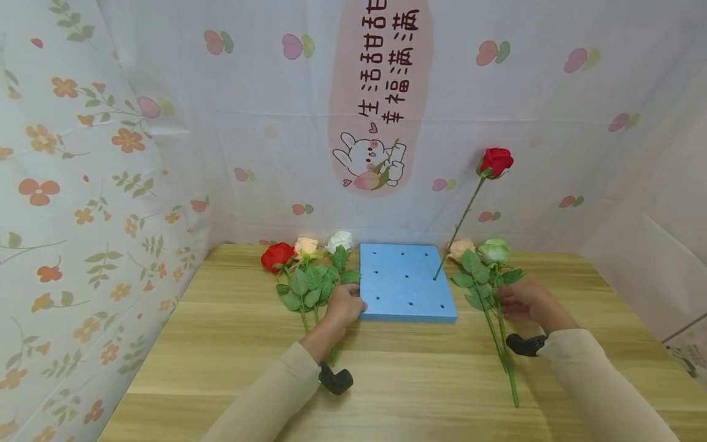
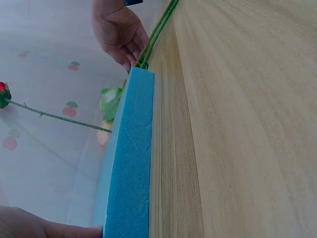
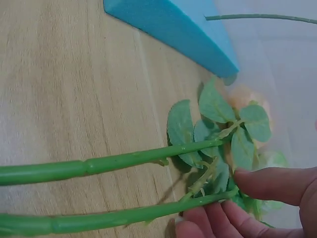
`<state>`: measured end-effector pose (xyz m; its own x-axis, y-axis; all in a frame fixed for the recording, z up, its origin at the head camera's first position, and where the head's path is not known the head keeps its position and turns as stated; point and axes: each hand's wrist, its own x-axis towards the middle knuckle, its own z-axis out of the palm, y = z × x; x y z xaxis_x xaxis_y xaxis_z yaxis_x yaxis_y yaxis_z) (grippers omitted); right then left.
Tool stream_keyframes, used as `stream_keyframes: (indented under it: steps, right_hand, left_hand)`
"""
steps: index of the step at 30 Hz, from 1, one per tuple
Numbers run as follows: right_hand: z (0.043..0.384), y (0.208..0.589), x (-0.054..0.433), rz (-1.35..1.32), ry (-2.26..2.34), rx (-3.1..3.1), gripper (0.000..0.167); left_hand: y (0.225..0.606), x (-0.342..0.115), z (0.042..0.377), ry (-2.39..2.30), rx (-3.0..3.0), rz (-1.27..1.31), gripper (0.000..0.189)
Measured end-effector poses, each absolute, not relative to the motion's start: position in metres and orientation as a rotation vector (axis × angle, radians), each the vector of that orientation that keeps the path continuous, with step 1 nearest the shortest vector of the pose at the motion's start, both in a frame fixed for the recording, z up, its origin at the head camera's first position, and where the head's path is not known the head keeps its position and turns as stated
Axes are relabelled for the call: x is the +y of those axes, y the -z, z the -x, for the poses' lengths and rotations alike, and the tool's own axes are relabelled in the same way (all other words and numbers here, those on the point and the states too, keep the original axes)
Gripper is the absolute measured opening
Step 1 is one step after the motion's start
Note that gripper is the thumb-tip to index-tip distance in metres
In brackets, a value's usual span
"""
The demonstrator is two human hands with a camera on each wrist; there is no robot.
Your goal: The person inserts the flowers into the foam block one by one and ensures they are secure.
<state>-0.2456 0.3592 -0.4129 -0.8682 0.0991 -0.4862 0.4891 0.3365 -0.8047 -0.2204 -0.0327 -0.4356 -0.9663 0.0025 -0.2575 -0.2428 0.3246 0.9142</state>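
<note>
A blue foam board [image 1: 405, 288] with several small holes lies on the table. One red rose [image 1: 497, 162] stands tilted in a hole near its right edge, its thin stem bare. My left hand [image 1: 343, 306] holds the board by its left edge, thumb at the near left corner. To the right of the board lie a green-white rose [image 1: 493, 251] and a peach rose [image 1: 461, 249], stems toward me. My right hand [image 1: 533, 304] pinches the green-white rose's stem [image 3: 198, 201] just below the leaves, thumb above and fingers beneath.
Left of the board lie another red rose [image 1: 277, 256], a second peach rose [image 1: 305, 247] and a white rose [image 1: 339, 241], their leaves bunched beside my left hand. A printed cloth [image 1: 265, 153] hangs behind the wooden table [image 1: 232, 344] and down its sides.
</note>
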Motion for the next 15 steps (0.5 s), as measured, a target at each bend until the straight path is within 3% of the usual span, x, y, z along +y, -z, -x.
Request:
stream_keyframes:
  steps: [5, 15]
  right_hand:
    - [0.2443, 0.4132, 0.3531, -0.531, 1.486, 2.289, 0.038]
    - [0.2459, 0.4121, 0.3524, -0.539, 1.506, 2.258, 0.013]
  left_hand:
    - [0.4359, -0.0323, 0.2199, -1.693, 2.382, 0.215, 0.051]
    - [0.4347, -0.032, 0.2209, -1.692, 2.385, 0.227, 0.05]
